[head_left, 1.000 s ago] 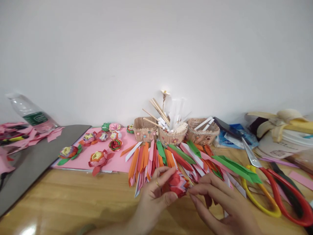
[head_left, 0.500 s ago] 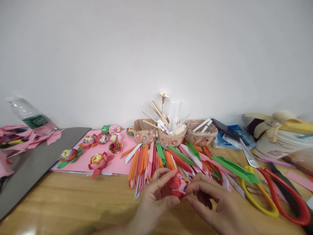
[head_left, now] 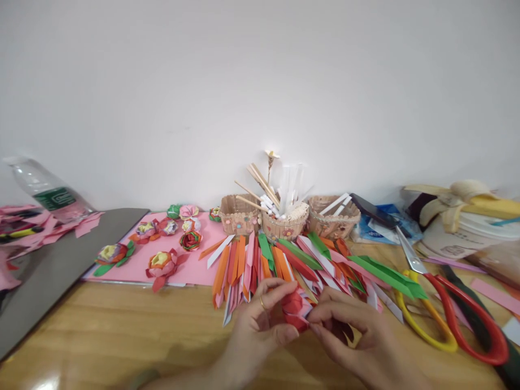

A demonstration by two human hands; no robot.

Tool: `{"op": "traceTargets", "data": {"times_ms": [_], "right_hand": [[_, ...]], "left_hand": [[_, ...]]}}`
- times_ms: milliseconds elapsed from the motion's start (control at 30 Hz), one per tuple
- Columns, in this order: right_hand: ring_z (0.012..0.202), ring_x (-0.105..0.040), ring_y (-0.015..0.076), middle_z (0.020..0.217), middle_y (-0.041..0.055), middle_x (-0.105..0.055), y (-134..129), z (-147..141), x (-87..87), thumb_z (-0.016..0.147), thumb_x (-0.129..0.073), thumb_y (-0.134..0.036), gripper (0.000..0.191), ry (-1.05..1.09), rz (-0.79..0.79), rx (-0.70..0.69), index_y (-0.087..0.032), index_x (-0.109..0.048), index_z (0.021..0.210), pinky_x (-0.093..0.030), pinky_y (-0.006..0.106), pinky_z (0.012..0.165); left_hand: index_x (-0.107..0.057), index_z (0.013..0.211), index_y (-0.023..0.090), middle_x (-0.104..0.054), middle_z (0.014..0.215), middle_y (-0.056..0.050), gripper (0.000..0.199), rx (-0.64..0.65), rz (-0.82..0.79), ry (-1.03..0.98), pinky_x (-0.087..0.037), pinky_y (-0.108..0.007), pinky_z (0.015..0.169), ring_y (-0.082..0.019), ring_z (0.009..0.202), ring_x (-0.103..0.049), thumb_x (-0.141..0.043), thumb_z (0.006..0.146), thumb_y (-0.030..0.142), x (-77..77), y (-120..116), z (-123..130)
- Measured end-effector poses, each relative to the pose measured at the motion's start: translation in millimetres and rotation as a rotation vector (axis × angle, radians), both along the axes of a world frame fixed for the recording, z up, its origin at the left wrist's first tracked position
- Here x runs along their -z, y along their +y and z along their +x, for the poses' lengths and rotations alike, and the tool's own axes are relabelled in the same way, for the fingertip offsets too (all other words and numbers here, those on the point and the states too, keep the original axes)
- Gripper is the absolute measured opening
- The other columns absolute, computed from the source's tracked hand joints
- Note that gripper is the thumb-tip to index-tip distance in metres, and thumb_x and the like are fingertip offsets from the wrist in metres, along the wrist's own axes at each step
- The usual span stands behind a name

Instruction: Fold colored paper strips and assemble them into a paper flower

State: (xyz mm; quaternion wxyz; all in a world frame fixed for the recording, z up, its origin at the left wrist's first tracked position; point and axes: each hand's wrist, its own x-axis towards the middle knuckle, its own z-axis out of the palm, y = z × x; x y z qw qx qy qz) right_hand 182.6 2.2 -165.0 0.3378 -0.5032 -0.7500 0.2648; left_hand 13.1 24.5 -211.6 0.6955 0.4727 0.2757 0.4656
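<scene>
A red and pink folded paper flower is held between the two hands, low in the middle of the head view. My left hand, with a ring on one finger, pinches it from the left between thumb and fingertips. At the flower's right edge, my right hand has thumb and forefinger pressed together on it. Just behind lie many folded paper strips in orange, pink, red, white and green. Several finished-looking paper flowers rest on a pink sheet to the left.
Three small baskets with sticks and white rolls stand by the wall. Red-handled scissors, a yellow-handled pair, a phone and banana peel lie right. A plastic bottle leans at left.
The view has shifted slightly, so most things appear a little higher and further left. Both hands keep their hold on the flower, with only a slight movement of the fingers.
</scene>
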Motion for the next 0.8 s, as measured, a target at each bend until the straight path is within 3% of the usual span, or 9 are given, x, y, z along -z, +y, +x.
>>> {"op": "traceTargets", "data": {"times_ms": [167, 467, 667, 800], "right_hand": [[0.053, -0.057, 0.0108, 0.063, 0.0009, -0.060, -2, -2, 3.4, 0.077, -0.047, -0.008, 0.021, -0.091, 0.115, 0.025, -0.019, -0.063, 0.070, -0.043, 0.017, 0.043], [0.048, -0.056, 0.0076, 0.066, -0.0006, -0.062, -4, 2, 7.1, 0.079, -0.051, -0.010, 0.016, -0.210, 0.321, -0.011, -0.021, -0.063, 0.075, -0.042, 0.015, 0.041], [0.052, -0.058, 0.0085, 0.068, 0.0010, -0.063, -2, 5, 4.2, 0.082, -0.053, -0.012, 0.015, -0.177, 0.312, -0.044, -0.020, -0.064, 0.078, -0.043, 0.015, 0.042], [0.050, -0.056, 0.0096, 0.065, 0.0012, -0.062, -1, 3, -4.0, 0.081, -0.055, -0.013, 0.014, -0.108, 0.248, -0.030, -0.019, -0.066, 0.074, -0.044, 0.017, 0.042]], "left_hand": [[-0.069, 0.100, 0.035, -0.047, 0.108, -0.002, 0.037, 0.023, -0.090, -0.024, -0.041, -0.032, 0.091, -0.021, 0.106, -0.050, -0.077, 0.064, 0.033, -5.7, -2, 1], [-0.069, 0.100, 0.032, -0.048, 0.105, -0.002, 0.038, 0.020, -0.044, -0.045, -0.041, -0.028, 0.087, -0.018, 0.098, -0.051, -0.078, 0.064, 0.028, -2.1, 1, 2], [-0.069, 0.098, 0.032, -0.048, 0.102, -0.002, 0.038, 0.003, -0.014, -0.069, -0.041, -0.029, 0.086, -0.018, 0.096, -0.051, -0.079, 0.061, 0.029, -1.2, 0, 2], [-0.070, 0.097, 0.031, -0.051, 0.105, -0.002, 0.041, 0.009, -0.130, -0.052, -0.040, -0.031, 0.089, -0.020, 0.102, -0.050, -0.081, 0.058, 0.032, -5.0, -2, 1]]}}
